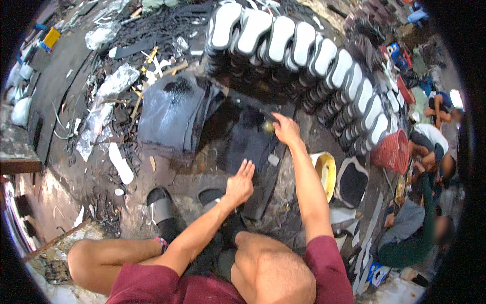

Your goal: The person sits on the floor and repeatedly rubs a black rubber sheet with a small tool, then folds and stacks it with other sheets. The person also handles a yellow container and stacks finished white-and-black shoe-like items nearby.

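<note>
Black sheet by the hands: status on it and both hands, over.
Left hand open at the lower edge of the black sheet. Right hand by its upper right, grip unclear. Sheet spread out; small pale scrap near its right edge.

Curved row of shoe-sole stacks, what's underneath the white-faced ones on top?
Under the white-faced soles, more dark-edged soles are piled, showing only their edges. Their flat faces are covered, and what the lowest ones rest on is hidden.

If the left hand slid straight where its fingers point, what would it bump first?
Probably the dark sheet right ahead of the left hand; whether they already touch, I can't tell.
</note>
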A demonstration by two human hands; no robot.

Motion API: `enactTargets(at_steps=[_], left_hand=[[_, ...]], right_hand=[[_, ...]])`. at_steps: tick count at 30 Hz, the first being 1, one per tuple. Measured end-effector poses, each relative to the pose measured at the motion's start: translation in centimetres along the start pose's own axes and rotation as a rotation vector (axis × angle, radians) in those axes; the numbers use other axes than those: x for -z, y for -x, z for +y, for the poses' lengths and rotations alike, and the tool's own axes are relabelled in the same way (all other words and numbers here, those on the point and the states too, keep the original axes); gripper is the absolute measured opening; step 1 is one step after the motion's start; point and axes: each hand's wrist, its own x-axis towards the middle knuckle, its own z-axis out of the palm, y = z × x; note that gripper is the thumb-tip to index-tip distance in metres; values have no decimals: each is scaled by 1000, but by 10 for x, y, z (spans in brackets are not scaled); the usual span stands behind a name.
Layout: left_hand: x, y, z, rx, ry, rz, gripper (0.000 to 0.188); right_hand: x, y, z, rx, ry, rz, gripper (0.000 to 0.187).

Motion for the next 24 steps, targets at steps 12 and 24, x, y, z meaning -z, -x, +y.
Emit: enactTargets(at_steps=[12,24], left_hand=[[47,14,-72,593,84,300,55],[97,-51,18,500,829,840,32]], right_hand=[[-60,160,-87,407,17,-28,37],[-49,200,-70,426,19,50,41]])
